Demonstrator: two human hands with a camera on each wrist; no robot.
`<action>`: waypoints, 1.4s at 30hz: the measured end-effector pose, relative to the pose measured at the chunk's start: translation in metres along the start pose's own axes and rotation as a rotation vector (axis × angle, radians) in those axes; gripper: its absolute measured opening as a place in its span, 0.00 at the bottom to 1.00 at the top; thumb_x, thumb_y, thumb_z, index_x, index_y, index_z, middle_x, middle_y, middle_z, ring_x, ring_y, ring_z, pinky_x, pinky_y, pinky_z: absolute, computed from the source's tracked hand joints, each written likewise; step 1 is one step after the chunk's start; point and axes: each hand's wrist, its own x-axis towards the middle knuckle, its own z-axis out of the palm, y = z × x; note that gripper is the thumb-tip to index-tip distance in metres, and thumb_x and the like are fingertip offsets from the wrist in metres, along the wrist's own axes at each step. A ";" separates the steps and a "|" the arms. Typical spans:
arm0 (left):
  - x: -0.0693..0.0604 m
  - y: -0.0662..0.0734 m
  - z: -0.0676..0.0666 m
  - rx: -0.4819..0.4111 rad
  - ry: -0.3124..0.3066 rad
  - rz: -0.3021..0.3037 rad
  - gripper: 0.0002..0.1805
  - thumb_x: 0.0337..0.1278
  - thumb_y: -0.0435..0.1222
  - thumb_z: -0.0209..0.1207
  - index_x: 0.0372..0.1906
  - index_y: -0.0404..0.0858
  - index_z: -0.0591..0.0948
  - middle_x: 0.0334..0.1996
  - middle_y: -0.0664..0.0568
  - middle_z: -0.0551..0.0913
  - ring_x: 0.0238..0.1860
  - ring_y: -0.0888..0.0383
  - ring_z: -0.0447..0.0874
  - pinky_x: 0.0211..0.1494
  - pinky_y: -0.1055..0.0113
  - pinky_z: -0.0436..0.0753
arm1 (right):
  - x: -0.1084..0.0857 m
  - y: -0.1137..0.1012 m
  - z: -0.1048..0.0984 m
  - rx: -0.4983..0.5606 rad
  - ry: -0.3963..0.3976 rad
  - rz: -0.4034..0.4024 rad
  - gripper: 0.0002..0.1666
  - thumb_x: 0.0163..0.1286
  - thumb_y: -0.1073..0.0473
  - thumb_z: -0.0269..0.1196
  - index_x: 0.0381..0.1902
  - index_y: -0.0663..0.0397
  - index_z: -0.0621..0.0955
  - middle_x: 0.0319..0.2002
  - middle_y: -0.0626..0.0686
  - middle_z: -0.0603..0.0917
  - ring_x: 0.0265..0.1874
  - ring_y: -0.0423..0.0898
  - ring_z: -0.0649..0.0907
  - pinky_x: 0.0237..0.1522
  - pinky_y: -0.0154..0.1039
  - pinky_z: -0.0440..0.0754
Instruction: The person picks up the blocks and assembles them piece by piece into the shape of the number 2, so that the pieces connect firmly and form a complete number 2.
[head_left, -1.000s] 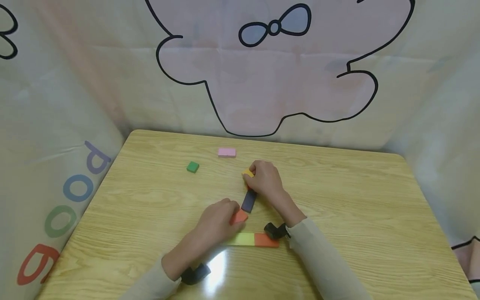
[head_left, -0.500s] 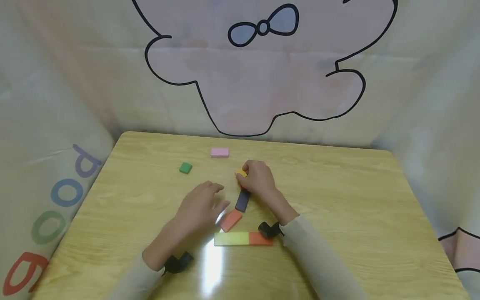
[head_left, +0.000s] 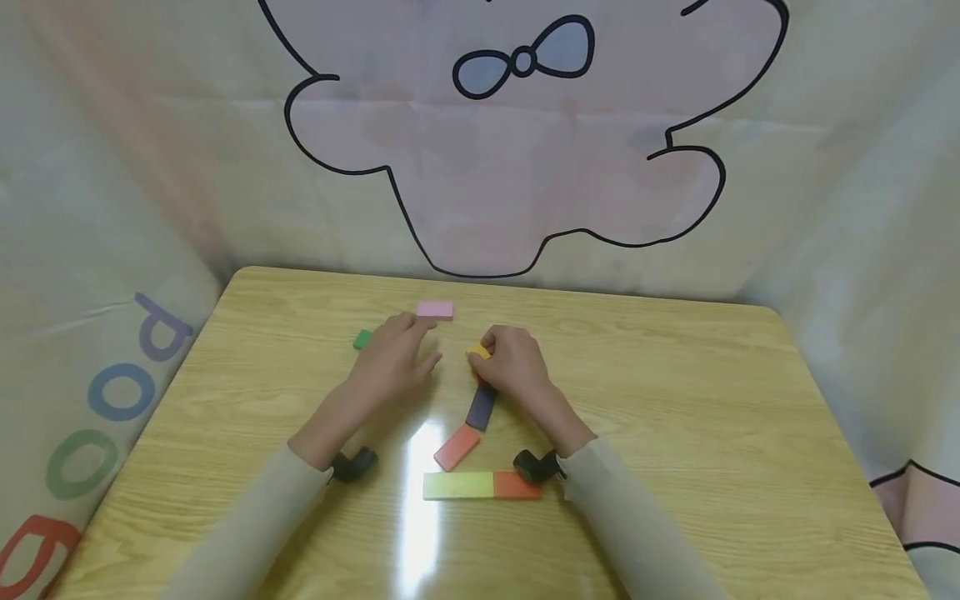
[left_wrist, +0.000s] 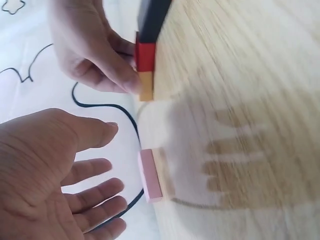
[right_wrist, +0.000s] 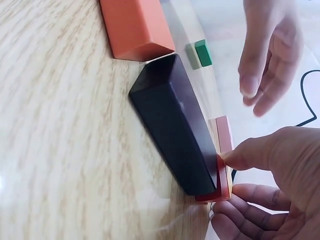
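Note:
My right hand pinches the small yellow block and the red block touching it, thumb on one side and fingers on the other. The red block meets the end of a dark block. An orange block continues this bent row toward me. My left hand hovers over the table with fingers spread and holds nothing. Just beyond its fingertips lies a pink block. A green block, partly covered by that hand in the head view, sits to its left.
A yellow-green block and an orange-red block lie end to end nearer me, the latter partly behind the right wrist camera. The wooden table ends at a printed cloth.
My left hand has let go of the orange block, opened its fingers and moved away to the far left, near the pink and green blocks. My right hand keeps its pinch.

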 end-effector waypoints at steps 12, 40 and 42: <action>0.039 -0.010 -0.002 0.082 -0.014 0.076 0.24 0.72 0.39 0.64 0.66 0.33 0.79 0.62 0.38 0.81 0.64 0.40 0.80 0.67 0.48 0.82 | 0.004 0.000 0.002 0.015 -0.003 0.019 0.16 0.64 0.52 0.76 0.38 0.60 0.87 0.31 0.53 0.85 0.31 0.46 0.81 0.33 0.35 0.76; 0.076 -0.032 0.007 0.132 -0.119 0.114 0.22 0.74 0.37 0.60 0.66 0.32 0.79 0.64 0.37 0.81 0.63 0.39 0.82 0.64 0.45 0.84 | 0.000 0.004 0.004 0.065 0.004 0.027 0.16 0.64 0.52 0.75 0.39 0.60 0.87 0.31 0.53 0.85 0.30 0.46 0.81 0.32 0.34 0.76; 0.077 -0.031 0.008 0.129 -0.112 0.133 0.21 0.74 0.38 0.60 0.65 0.32 0.80 0.62 0.37 0.82 0.61 0.39 0.82 0.63 0.46 0.84 | 0.000 0.004 0.004 0.058 0.014 0.030 0.16 0.64 0.52 0.75 0.39 0.60 0.87 0.31 0.53 0.85 0.30 0.46 0.81 0.33 0.34 0.77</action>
